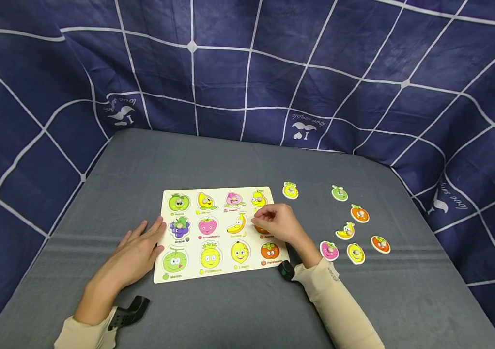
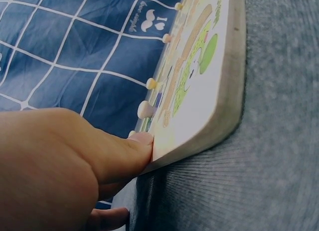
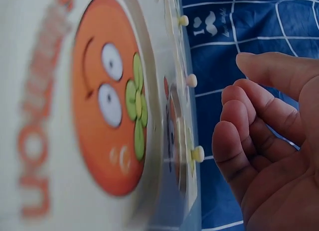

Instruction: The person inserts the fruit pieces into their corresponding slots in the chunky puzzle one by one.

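Observation:
A pale fruit puzzle board (image 1: pixel 195 236) lies on the grey surface, with printed fruits and labels. My left hand (image 1: pixel 136 254) rests at its left edge, fingers spread; in the left wrist view the thumb (image 2: pixel 142 140) touches the board's rim by the corner. My right hand (image 1: pixel 280 223) hovers over the board's right side and partly covers the orange picture (image 1: pixel 261 230). In the right wrist view its fingers (image 3: pixel 234 109) are bent loosely with nothing between them, apart from the knobs. The pear piece (image 1: pixel 258 198) is just beyond it, and the persimmon picture (image 3: pixel 107 96) is nearer.
Right of the board lie several loose knobbed pieces, among them a banana (image 1: pixel 345 231), a pink strawberry (image 1: pixel 329 250), a lemon (image 1: pixel 355 253), a green melon (image 1: pixel 339 193) and a yellow pineapple (image 1: pixel 290 190). A blue gridded cloth (image 1: pixel 239 72) walls the back and sides.

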